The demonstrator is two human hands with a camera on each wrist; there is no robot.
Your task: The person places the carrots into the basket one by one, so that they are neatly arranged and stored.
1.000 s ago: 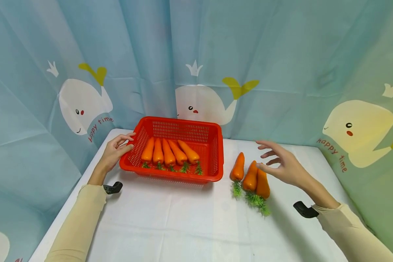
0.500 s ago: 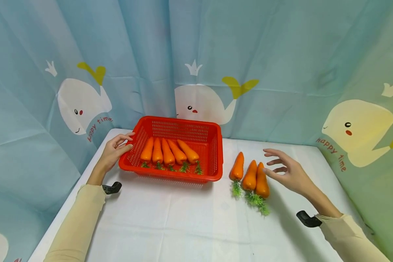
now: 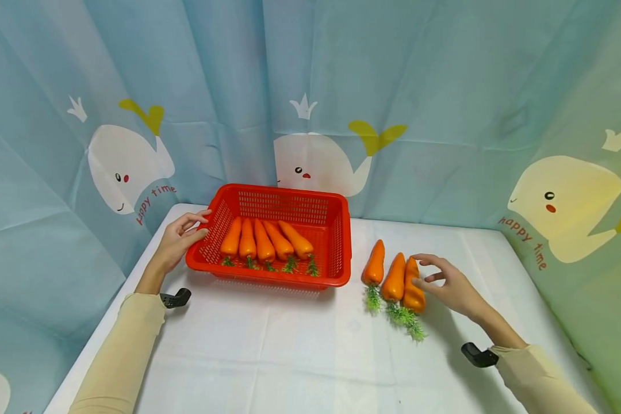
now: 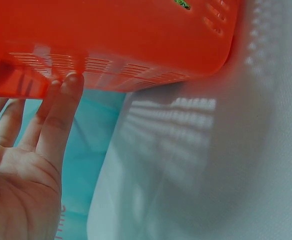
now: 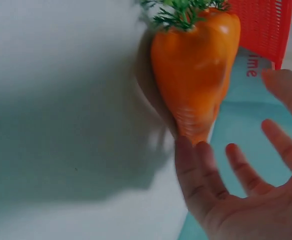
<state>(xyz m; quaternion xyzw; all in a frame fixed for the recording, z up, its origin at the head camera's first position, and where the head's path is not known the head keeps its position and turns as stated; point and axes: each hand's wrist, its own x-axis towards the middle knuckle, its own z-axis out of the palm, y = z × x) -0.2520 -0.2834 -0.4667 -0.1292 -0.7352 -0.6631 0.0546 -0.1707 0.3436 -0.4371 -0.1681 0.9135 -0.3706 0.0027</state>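
My left hand (image 3: 176, 241) rests at the left end of a red plastic basket (image 3: 269, 278). In the left wrist view its fairly straight fingers (image 4: 56, 122) reach up to the basket's slotted outer wall (image 4: 131, 60). Several orange toy carrots (image 3: 265, 247) lie side by side inside, green tops toward me. My right hand (image 3: 452, 287) hovers at the rightmost of three carrots on the table, thumb and fingers spread. That carrot (image 3: 414, 299) has the fingertips right by its narrow end; the right wrist view shows them there too. The middle carrot (image 3: 394, 280) and left carrot (image 3: 375, 265) lie beside it.
A white cloth (image 3: 290, 356) covers the table. Behind and at both sides hangs a blue curtain (image 3: 445, 86) printed with whales. Black wrist devices (image 3: 176, 298) are strapped at both sleeves.
My right hand first drew back to the right, then lowered toward the rightmost carrot, its fingers now overlapping the upper end. The left hand and basket stay in place.
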